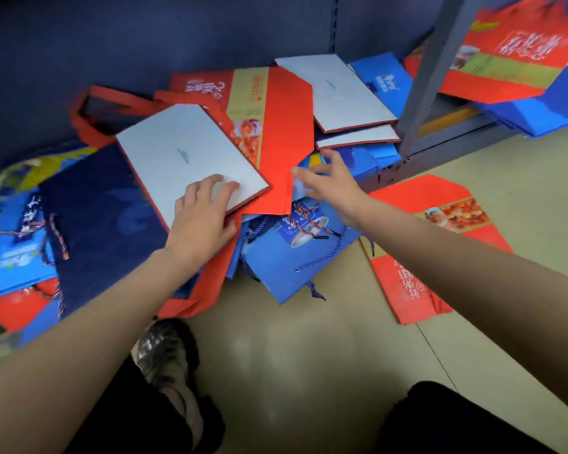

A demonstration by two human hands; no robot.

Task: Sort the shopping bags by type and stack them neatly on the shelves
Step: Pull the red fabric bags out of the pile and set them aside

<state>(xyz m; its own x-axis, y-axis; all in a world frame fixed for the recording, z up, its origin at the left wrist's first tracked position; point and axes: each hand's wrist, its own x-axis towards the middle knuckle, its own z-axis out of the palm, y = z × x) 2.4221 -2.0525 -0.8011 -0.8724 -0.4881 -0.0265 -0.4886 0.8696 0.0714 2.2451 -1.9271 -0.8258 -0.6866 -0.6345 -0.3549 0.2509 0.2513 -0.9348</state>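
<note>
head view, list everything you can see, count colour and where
grey-faced bag: one, grey with red edge, top of the pile, under the left hand
grey bags: two, grey with red edge, stacked at the back by the shelf post
red bag: one, red with gold band, mid-pile
red floor bag: one, red, flat on the floor at right
navy bag: one, dark blue, left of the pile
blue bags: several, exact count unclear, bright blue with cord handles, low in the pile
shelf post: one, grey, upper right
floor: beige
shoe: one, silver
left hand: grips the grey-faced bag's corner
right hand: open, reaching over the pile
</note>
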